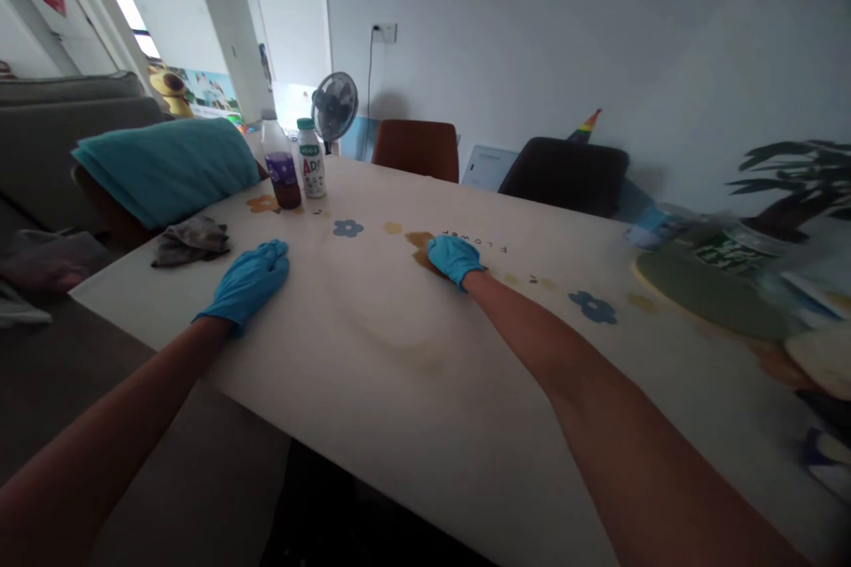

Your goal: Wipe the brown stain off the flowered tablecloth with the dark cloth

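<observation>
Both hands wear blue gloves. My left hand (pixel 249 283) lies flat on the white table (pixel 319 354), fingers stretched out and holding nothing. Beside it, toward the left edge, is a crumpled grey-brown cloth (pixel 191 241). Farther forward, my right hand (pixel 456 259) presses on the tabletop with its fingers curled in. A brown flower print (pixel 420 239) shows partly from under it. Whatever the right fingers may hold is hidden. A faint curved smear (pixel 405 350) marks the surface between me and that hand.
A bottle of dark drink (pixel 284 173) and a white bottle with a green cap (pixel 310 161) stand at the far left. A green mat (pixel 705 297) and a potted plant (pixel 737 239) are at right. Chairs (pixel 417 149) line the far side.
</observation>
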Tool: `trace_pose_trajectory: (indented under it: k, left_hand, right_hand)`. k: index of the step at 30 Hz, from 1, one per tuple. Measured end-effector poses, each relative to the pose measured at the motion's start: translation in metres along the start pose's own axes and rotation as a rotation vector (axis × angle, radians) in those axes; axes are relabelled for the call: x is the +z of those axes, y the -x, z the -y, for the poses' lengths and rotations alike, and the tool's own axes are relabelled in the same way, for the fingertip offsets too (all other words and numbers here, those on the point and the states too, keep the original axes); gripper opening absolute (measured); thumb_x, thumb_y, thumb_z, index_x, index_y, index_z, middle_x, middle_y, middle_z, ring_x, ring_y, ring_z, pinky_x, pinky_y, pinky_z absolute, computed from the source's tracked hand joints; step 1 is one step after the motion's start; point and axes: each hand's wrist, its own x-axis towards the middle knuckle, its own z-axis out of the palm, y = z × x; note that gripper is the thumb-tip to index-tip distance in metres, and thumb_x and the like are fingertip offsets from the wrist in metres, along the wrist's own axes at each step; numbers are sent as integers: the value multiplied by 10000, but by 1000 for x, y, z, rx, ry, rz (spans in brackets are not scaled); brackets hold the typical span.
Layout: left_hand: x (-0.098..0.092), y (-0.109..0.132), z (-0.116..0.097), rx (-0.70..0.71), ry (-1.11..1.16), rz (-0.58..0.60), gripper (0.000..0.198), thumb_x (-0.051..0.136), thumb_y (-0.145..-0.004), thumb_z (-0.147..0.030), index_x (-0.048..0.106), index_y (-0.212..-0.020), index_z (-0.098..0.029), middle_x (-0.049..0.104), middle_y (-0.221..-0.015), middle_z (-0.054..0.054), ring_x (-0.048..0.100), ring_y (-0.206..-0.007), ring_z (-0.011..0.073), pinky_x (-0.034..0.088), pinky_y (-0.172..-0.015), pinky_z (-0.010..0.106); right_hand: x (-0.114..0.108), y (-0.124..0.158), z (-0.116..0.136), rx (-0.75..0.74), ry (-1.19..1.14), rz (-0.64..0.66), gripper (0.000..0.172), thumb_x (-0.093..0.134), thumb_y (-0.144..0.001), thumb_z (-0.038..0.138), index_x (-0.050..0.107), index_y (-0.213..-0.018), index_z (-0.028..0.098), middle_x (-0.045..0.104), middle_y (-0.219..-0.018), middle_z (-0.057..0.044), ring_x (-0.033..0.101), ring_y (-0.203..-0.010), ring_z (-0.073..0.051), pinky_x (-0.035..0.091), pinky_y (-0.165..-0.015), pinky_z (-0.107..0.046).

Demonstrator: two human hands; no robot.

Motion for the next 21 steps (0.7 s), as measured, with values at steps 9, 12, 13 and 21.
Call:
trace_pose_trajectory:
  k: [9,12,13,21]
  left_hand:
    - [0,-1,1,19,22,-3,709,314,-1204,-356,484,-1828,-64,412,-1905,141,397,-1787,287,219,-1502,416]
    - [-1,0,-2,19,14,11,715,303,-1207,-343,462,-1832,-33,386,-1915,156,382,-1793,298,200,-1506,420]
    - [-2,1,-3,17,11,15,714,301,-1207,-335,459,-1833,-30,381,-1917,160,381,-1793,303,200,-1507,427]
    - [0,0,-4,3,-13,0,694,318,-1211,-325,488,-1817,-33,412,-1898,164,417,-1775,307,226,-1503,436]
  right_hand:
    - [39,101,-48,-193,-193,-246,501,411,-1214,459,813,-1322,181,830,-1300,-199,779,-1213,-371,633,-1107,-513]
    - [55,131,-68,-461,-117,-245,502,497,-1183,491,842,-1415,211,732,-1587,-201,606,-1564,-442,476,-1332,-691]
    - [57,137,-73,-498,-94,-221,521,500,-1186,498,829,-1482,224,687,-1664,-187,535,-1641,-446,426,-1369,-717]
    - [48,131,-27,-705,-71,-105,479,470,-1218,368,814,-1510,206,799,-1476,-190,749,-1342,-350,589,-1199,-537]
